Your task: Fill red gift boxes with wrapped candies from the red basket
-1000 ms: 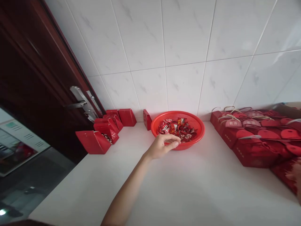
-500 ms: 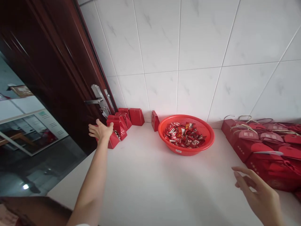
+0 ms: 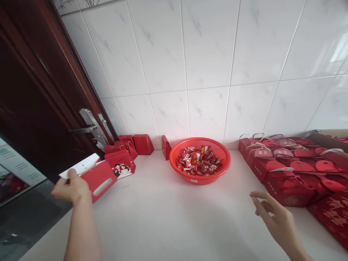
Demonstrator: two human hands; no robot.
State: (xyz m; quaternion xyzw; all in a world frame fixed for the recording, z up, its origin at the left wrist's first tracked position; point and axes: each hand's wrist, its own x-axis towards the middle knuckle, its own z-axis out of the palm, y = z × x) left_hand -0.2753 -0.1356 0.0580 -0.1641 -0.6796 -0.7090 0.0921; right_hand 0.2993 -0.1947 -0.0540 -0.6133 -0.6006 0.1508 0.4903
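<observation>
My left hand [image 3: 73, 187] is closed on a red card gift box [image 3: 94, 177] at the left end of the table. A white inner side and a long handle slot show on the box, which is tilted. Right beside it is a red panel with a printed couple [image 3: 122, 165]; whether it belongs to the same box I cannot tell. My right hand [image 3: 274, 217] hovers over the table's right side, fingers loosely bent, holding nothing. Between the hands stands a red plastic basket [image 3: 199, 179], with wrapped sweets [image 3: 201, 159] inside.
Several red boxes [image 3: 143, 144] stand by the tiled wall at left, and one narrow box [image 3: 165, 147] is beside the basket. Rows of red boxes with string handles [image 3: 272, 165] fill the right. A dark door with a metal handle [image 3: 94, 127] borders the white table [image 3: 168, 217].
My left hand has closed on a red box and drawn it left and nearer, away from the group. The view has turned right. My right hand stays bent and without anything in it.
</observation>
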